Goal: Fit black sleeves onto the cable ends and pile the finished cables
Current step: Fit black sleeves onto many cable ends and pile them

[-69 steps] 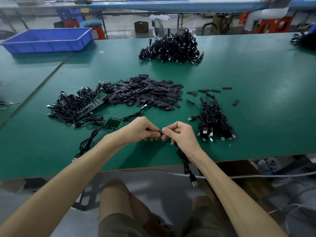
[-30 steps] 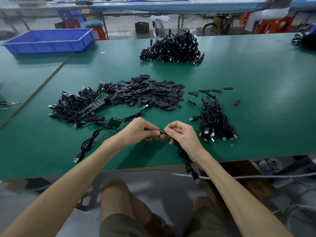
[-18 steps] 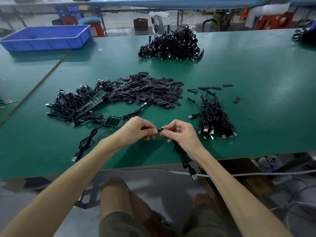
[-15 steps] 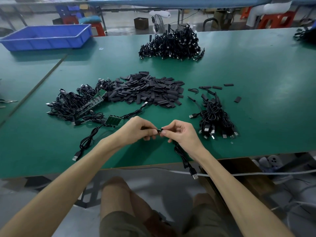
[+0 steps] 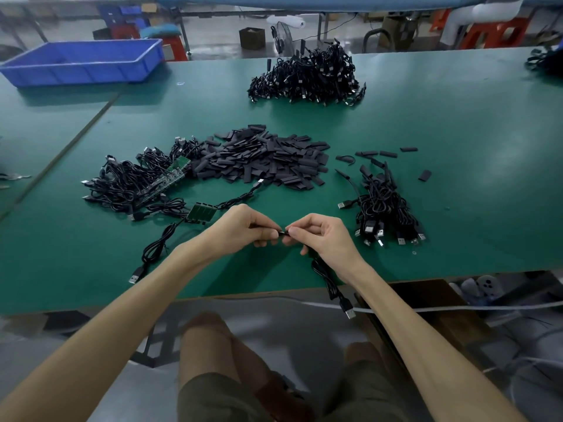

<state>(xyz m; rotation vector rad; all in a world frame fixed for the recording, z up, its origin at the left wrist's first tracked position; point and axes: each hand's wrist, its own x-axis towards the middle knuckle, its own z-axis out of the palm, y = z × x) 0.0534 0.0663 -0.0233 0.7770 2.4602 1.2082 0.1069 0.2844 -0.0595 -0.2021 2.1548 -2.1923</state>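
Over the near edge of the green table [image 5: 457, 147], my left hand [image 5: 243, 228] pinches a black sleeve, mostly hidden by its fingers. My right hand [image 5: 320, 236] pinches the end of a black USB cable [image 5: 330, 284] right against it; a short black piece [image 5: 284, 232] shows between the fingertips. The cable hangs off the table edge with its plug below. A heap of loose black sleeves [image 5: 262, 159] lies in the middle. A tangle of cables with green circuit boards [image 5: 137, 184] lies to the left, and a small cable pile [image 5: 385, 208] to the right.
A large pile of black cables [image 5: 307, 77] sits at the back of the table. A blue plastic tray [image 5: 82, 60] stands at the far left. One cable with a small green board [image 5: 201, 212] lies just left of my hands. A few stray sleeves [image 5: 425, 175] lie right.
The hands have stayed together at the same spot, fingers shifting slightly on the cable end. The hanging cable has barely swung. The view tilted a little.
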